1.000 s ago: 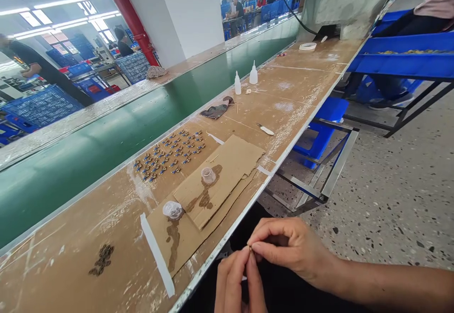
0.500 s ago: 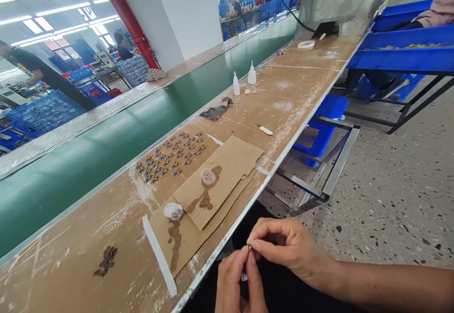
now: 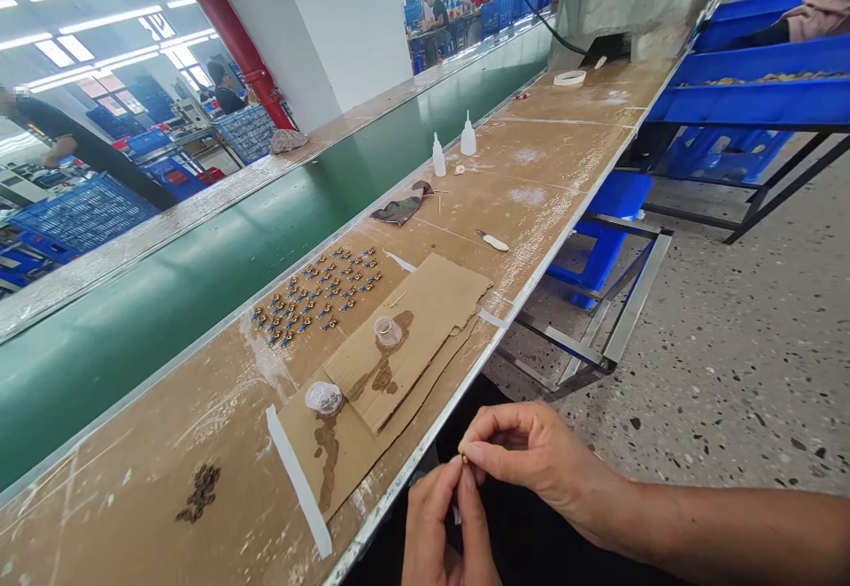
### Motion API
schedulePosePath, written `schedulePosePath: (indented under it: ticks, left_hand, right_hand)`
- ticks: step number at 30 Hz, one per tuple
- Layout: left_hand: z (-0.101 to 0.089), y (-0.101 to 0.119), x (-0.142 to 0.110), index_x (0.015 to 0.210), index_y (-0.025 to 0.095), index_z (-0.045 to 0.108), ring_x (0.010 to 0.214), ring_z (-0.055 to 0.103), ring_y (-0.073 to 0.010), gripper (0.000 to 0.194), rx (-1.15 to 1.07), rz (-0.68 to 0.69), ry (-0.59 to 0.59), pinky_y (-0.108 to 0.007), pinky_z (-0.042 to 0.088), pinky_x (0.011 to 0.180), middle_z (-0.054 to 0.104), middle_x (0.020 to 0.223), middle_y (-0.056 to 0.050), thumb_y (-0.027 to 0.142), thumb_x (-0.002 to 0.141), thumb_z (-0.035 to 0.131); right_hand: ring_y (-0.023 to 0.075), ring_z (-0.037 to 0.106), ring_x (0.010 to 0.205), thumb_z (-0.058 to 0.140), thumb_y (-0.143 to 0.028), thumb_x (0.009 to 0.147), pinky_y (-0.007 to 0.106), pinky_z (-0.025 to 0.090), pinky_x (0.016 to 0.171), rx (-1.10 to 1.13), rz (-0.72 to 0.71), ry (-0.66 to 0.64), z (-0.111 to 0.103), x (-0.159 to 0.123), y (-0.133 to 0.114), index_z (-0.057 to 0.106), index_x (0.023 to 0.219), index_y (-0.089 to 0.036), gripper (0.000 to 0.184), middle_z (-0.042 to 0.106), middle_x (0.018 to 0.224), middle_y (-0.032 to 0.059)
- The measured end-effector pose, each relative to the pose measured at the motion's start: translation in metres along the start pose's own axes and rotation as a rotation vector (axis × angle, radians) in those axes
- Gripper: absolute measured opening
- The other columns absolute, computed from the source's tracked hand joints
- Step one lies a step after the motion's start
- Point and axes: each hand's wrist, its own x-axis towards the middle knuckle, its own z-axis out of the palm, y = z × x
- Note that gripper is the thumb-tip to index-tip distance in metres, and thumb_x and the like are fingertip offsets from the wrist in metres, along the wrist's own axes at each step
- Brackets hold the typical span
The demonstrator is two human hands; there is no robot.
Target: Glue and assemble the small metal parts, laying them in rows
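The held piece (image 3: 464, 459) looks golden, the cardboard (image 3: 438, 303) brown, the belt (image 3: 219, 254) green.

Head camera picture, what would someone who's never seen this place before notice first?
Probably the long green surface slanting across the picture beyond the brown tabletop, and the red pipe at upper left beside a pale pillar. Next, perhaps, the cluster of small blue-and-gold pieces on the tabletop's far side. At the bottom, the left hand and right hand meet, pinching a tiny piece.
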Motion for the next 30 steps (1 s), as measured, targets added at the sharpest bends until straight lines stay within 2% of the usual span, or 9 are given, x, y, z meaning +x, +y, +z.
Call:
schedulePosePath:
  ticks: [9,13,16,21,26,30]
  left_hand:
    - [0.001,0.003,0.001,0.082,0.024,0.072,0.064,0.059,-0.0105,0.012,-0.021,-0.095,0.014,-0.020,0.049,0.061,0.066,0.074,0.001,0.015,0.075,0.066]
    - [0.001,0.008,0.003,0.076,0.022,0.071,0.062,0.060,-0.0100,0.005,-0.101,-0.263,0.049,-0.019,0.051,0.060,0.066,0.073,0.001,0.021,0.071,0.071]
    - [0.003,0.011,0.004,0.072,0.020,0.071,0.060,0.060,-0.0103,0.011,-0.208,-0.410,0.094,-0.018,0.052,0.058,0.066,0.070,0.001,0.027,0.065,0.076]
    - [0.006,0.016,0.007,0.069,0.019,0.072,0.053,0.057,-0.0073,0.016,-0.302,-0.518,0.124,-0.014,0.049,0.051,0.064,0.062,0.002,0.030,0.060,0.080]
    - [0.009,0.015,0.004,0.069,0.019,0.071,0.051,0.057,-0.0083,0.019,-0.312,-0.541,0.150,-0.017,0.050,0.051,0.064,0.061,0.002,0.031,0.058,0.081]
    - [0.009,0.011,0.000,0.071,0.020,0.070,0.057,0.059,-0.0092,0.014,-0.268,-0.447,0.135,-0.017,0.052,0.058,0.065,0.065,0.002,0.032,0.066,0.076]
  right_hand:
    - [0.0070,0.056,0.066,0.072,-0.035,0.071,0.019,0.045,0.066,0.047,0.011,-0.023,-0.002,0.002,0.002,0.068,0.080,-0.010,0.026,0.063,0.071,0.0032]
    - [0.0079,0.057,0.066,0.073,-0.034,0.069,0.020,0.046,0.066,0.040,0.002,-0.028,-0.004,0.001,0.005,0.071,0.083,-0.012,0.026,0.063,0.071,0.0032]
    - [0.0070,0.056,0.065,0.075,-0.032,0.068,0.020,0.046,0.066,0.068,-0.022,-0.037,-0.006,0.002,0.007,0.071,0.081,-0.012,0.024,0.062,0.071,0.0027]
    - [0.0069,0.055,0.063,0.075,-0.030,0.068,0.019,0.046,0.063,0.088,-0.075,-0.031,-0.005,0.003,0.010,0.070,0.075,-0.012,0.020,0.059,0.068,0.0016]
    - [0.0076,0.054,0.064,0.071,-0.033,0.073,0.019,0.047,0.061,0.077,-0.083,-0.026,-0.004,0.003,0.017,0.066,0.074,-0.011,0.022,0.058,0.067,0.0012]
    - [0.0076,0.053,0.064,0.072,-0.034,0.072,0.019,0.047,0.061,0.094,-0.045,-0.003,-0.004,0.000,0.021,0.063,0.074,-0.011,0.025,0.058,0.068,0.0017]
